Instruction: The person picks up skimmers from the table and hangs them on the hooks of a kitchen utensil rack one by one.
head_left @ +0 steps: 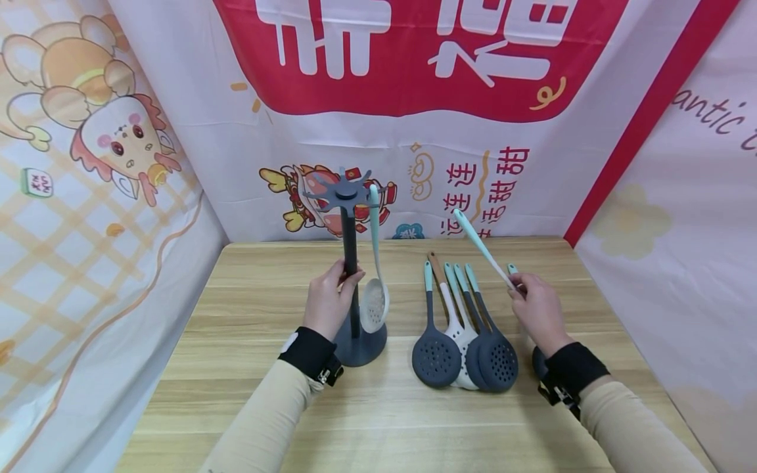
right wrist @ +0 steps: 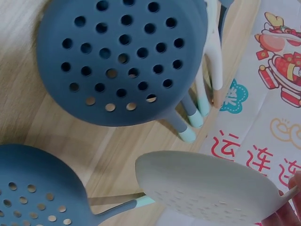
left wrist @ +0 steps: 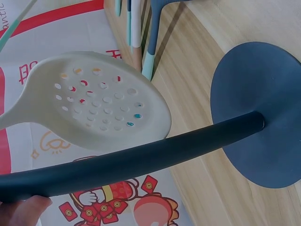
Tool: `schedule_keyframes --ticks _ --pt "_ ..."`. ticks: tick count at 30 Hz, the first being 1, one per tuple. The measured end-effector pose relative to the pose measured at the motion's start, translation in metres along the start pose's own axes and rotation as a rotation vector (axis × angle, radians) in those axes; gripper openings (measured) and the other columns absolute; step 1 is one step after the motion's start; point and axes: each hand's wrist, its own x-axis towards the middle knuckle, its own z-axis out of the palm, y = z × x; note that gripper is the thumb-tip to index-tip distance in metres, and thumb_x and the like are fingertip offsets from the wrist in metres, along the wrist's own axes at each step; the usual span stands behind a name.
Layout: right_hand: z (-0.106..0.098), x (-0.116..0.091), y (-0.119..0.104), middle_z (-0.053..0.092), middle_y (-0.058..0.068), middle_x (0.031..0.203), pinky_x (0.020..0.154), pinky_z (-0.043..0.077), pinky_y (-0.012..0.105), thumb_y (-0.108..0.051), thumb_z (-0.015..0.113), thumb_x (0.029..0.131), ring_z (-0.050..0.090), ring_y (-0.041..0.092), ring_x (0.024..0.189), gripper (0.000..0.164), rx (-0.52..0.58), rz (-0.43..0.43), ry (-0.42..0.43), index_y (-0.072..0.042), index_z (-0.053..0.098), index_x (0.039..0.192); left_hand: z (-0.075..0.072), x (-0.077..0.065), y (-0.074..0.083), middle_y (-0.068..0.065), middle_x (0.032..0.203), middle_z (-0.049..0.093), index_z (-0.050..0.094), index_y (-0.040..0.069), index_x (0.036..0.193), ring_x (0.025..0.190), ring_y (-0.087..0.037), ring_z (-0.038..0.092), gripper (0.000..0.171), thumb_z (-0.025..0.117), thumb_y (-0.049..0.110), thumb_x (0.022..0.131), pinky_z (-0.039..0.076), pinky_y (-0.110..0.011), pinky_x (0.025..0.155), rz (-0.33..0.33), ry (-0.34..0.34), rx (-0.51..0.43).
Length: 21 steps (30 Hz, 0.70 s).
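Note:
My left hand (head_left: 328, 299) grips the dark post of a utensil stand (head_left: 349, 240), thumb and fingers around it. From one arm of the stand's top hangs a white slotted spoon (head_left: 374, 306) with a mint handle; its pierced bowl fills much of the left wrist view, beside the post. My right hand (head_left: 538, 310) pinches a white skimmer (right wrist: 207, 186) by its stem, raised above the table. In the head view its mint handle points up and left, while its head is hidden behind the hand. The right wrist view shows that pierced head edge-on.
Between the hands, several skimmers lie overlapping, including a dark one (head_left: 436, 358) and a white one with a brown handle (head_left: 436, 266). Another dark skimmer (right wrist: 33, 188) lies under my right wrist. A printed cloth (head_left: 378, 131) stands behind the wooden table (head_left: 236, 394).

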Motion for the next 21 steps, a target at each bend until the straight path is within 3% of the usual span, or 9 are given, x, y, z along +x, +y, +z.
schedule_keyframes --ticks 21 --pt "0.001 -0.005 -0.046 0.069 0.022 0.102 0.081 0.058 0.050 0.004 0.064 0.090 0.067 0.036 0.092 0.022 0.217 -0.070 0.011 0.004 0.065 0.113 0.008 -0.002 0.006 -0.012 0.097 0.077 0.070 0.005 0.104 0.095 -0.027 0.074 0.019 0.071 0.019 0.091 0.059 -0.041 0.082 0.034 0.064 0.031"
